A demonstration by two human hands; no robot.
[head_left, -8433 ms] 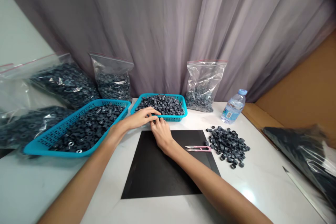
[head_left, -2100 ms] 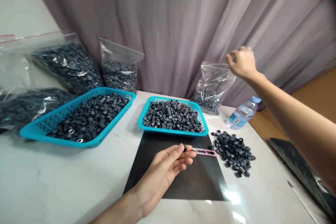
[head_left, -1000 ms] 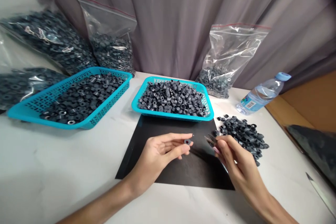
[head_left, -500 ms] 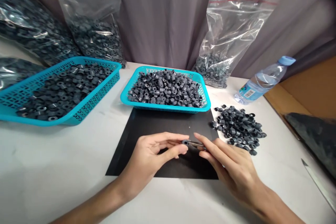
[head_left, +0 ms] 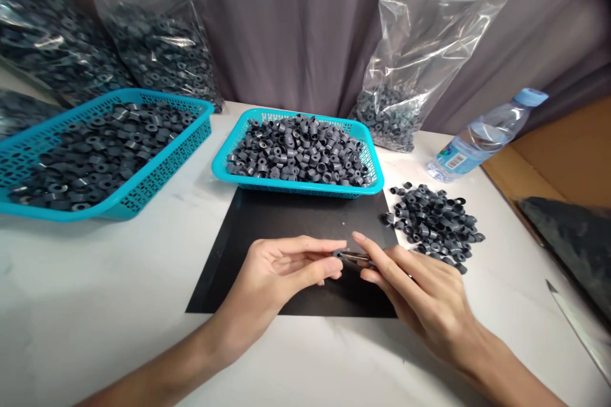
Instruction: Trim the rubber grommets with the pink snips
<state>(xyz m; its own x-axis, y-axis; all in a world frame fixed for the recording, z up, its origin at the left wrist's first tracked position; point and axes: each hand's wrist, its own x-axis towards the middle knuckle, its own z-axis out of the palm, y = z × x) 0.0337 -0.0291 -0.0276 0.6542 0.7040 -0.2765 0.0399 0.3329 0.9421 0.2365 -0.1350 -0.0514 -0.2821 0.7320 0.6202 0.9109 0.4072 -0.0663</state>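
Over the black mat (head_left: 229, 254), my left hand (head_left: 281, 273) pinches a small grey plastic ring (head_left: 338, 253) between thumb and fingertips. My right hand (head_left: 420, 299) is closed round a slim metal tool (head_left: 356, 258), perhaps small snips or tweezers; most of it is hidden by the fingers. Its narrow tips touch the ring or sit right at its edge. Beyond both hands, a turquoise basket (head_left: 296, 187) heaped with similar grey rings stands on the mat's far edge. A loose pile of grey parts (head_left: 432, 222) lies right of the mat, close behind my right hand.
Another turquoise basket (head_left: 119, 206) of grey rings stands at the left. Clear zip bags of parts, one left (head_left: 162, 44) and one right (head_left: 391, 108), lean by the curtain. A water bottle (head_left: 482, 137) and a cardboard box (head_left: 568, 146) are at the right.
The view has shifted slightly, so the baskets and bags appear a little higher. Both hands keep their grip; the ring and the tool tips have turned slightly against each other.
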